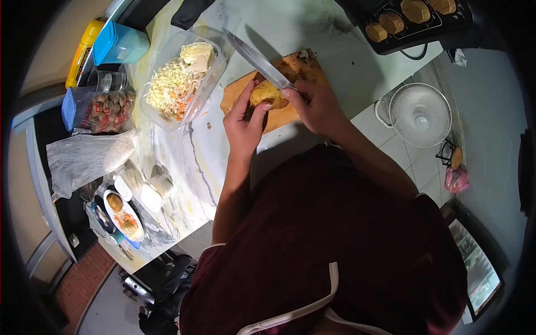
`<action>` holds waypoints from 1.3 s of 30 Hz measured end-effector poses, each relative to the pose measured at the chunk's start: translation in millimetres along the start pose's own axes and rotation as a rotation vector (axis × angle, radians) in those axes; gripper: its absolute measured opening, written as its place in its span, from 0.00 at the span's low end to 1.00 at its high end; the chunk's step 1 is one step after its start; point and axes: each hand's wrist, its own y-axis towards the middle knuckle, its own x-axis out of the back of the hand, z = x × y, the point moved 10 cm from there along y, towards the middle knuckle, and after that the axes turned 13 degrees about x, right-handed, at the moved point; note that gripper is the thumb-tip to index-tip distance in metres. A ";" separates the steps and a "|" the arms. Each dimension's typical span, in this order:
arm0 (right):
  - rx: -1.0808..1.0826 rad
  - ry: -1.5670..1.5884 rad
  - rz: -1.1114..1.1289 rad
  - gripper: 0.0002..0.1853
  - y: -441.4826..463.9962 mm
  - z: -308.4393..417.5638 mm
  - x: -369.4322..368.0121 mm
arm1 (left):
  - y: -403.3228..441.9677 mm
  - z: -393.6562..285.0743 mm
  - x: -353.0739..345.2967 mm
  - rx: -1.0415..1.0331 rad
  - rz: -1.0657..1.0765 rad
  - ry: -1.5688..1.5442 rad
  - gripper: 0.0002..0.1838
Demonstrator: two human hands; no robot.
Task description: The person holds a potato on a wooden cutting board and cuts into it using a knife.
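While curled, hands [245,125] around potato [265,94], knife [255,58].

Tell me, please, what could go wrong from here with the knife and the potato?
The long steel knife could slip on the round yellow potato and perhaps cut the left hand, whose fingers grip close to the blade.

The blade points away from the right hand towards the clear plastic container of shredded vegetables; a wide swing might knock its rim.
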 end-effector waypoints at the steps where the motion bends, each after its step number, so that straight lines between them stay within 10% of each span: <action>1: 0.034 -0.022 0.030 0.16 -0.6 8.1 -1.4 | 0.6 4.1 1.6 0.042 -0.004 0.012 0.28; 39: -0.061 -0.094 -0.007 0.18 -4.4 -8.7 2.5 | -2.8 -6.7 5.6 -0.009 0.056 -0.160 0.23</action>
